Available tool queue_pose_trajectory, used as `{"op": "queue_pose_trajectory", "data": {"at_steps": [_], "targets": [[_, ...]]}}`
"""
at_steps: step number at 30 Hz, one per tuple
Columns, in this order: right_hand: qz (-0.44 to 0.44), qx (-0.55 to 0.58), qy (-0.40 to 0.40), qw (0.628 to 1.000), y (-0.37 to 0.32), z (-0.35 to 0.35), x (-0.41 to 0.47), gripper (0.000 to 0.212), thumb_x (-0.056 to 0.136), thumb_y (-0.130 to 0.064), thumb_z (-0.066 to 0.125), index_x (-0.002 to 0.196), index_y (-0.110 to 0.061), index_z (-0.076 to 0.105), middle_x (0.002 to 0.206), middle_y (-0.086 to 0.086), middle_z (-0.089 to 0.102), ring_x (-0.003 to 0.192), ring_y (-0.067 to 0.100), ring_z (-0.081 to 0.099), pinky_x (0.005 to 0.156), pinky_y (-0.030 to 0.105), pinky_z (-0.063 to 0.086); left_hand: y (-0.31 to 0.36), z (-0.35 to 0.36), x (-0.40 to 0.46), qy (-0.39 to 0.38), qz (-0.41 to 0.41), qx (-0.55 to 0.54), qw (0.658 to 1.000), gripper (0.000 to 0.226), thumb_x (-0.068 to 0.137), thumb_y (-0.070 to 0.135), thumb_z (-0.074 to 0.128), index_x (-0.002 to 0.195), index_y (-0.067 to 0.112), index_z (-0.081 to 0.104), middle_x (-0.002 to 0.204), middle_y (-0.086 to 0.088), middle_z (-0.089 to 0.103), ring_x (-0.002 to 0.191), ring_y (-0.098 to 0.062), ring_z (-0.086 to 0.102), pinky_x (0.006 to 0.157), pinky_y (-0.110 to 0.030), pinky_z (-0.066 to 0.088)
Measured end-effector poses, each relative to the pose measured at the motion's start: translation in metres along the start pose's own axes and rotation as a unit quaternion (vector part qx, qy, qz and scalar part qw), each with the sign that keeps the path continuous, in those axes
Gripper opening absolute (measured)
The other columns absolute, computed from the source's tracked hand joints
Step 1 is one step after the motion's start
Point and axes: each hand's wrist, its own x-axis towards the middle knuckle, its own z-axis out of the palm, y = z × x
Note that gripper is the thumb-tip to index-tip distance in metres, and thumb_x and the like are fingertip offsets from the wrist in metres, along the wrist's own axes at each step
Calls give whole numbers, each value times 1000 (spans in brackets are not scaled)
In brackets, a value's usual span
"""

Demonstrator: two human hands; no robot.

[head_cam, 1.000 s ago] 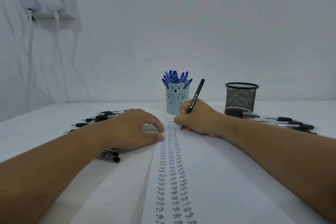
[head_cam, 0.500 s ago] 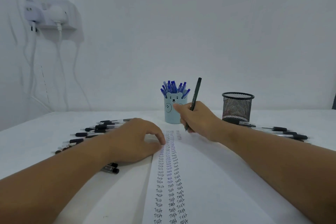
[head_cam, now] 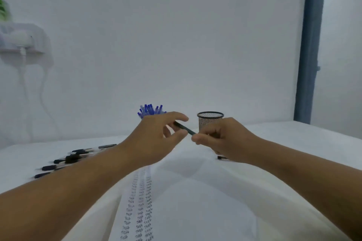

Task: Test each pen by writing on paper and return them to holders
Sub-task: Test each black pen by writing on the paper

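A dark pen (head_cam: 184,128) is held in the air between both hands, above the far end of the paper (head_cam: 195,197). My right hand (head_cam: 223,141) grips its near end with curled fingers. My left hand (head_cam: 156,139) reaches around the pen's far end with thumb and fingers; whether it pinches the pen is unclear. Columns of "Test" words run down the paper. Behind my left hand, blue pens (head_cam: 149,109) stick up from a holder that is mostly hidden. The black mesh holder (head_cam: 210,121) stands just behind my right hand.
Several black-capped pens (head_cam: 64,159) lie on the white table at the left. One pen end (head_cam: 222,157) shows under my right hand. A wall socket shelf (head_cam: 21,39) with hanging cables is at the far left, a blue post (head_cam: 309,45) at the right.
Both hands rose off the paper. My right hand lifted the pen from writing and tipped it sideways; my left hand left the paper and came up to the pen's other end. The view tilted upward.
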Motion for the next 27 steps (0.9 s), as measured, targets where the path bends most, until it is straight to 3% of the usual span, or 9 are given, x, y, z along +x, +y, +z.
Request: {"op": "queue_pose_trajectory", "data": {"at_steps": [3,7,10,13,16,20,24,27], "targets": [[-1,-50,36,998,4,-43,-49,25,83,-48,73,79,-23,75,50,-4,48,46,7,37,48,18,33,44,25,7,-16,39,2,999,17,91,23,71,88,39,71,76,18,69,72,-5,63,66,-12,44],[6,-167,86,982,13,-102,-144,27,82,-57,68,86,-32,77,58,-11,60,51,11,48,51,22,40,123,64,8,-93,81,7,992,6,90,35,69,87,39,72,66,22,65,66,0,61,61,-18,42],[36,-224,116,967,21,-130,-225,30,83,-59,63,89,-34,78,68,-13,65,62,16,56,56,27,48,191,106,-4,-153,137,17,979,7,94,38,65,91,38,71,76,19,63,70,1,59,58,-15,36],[98,-253,121,955,33,-149,-310,41,81,-64,57,94,-31,78,68,-14,62,64,14,57,54,21,45,252,165,-28,-190,188,-4,964,8,96,33,63,93,37,69,85,20,58,77,0,57,60,-11,34],[176,-261,122,941,54,-150,-397,29,87,-54,61,97,-31,75,71,-19,59,65,9,58,56,21,49,290,232,-64,-230,206,-64,949,9,95,27,64,93,34,70,87,18,61,79,-2,60,64,-10,42],[277,-227,128,925,103,-118,-496,40,87,-60,55,93,-27,76,69,-18,58,64,9,55,55,16,41,303,327,-120,-320,171,-139,921,20,96,24,64,114,31,71,96,13,64,74,3,57,63,-3,40],[403,-165,91,895,169,-65,-561,30,91,-51,65,99,-26,79,75,-14,65,66,3,56,57,16,38,279,411,-165,-440,70,-145,883,33,95,31,66,128,33,65,121,13,66,88,-8,64,85,-28,53],[509,-91,69,853,218,-19,-595,23,94,-39,69,92,-18,78,65,-12,63,58,0,58,53,12,38,250,468,-194,-505,9,-134,853,30,94,33,67,124,32,66,120,13,65,104,-11,63,84,-24,48]]}}
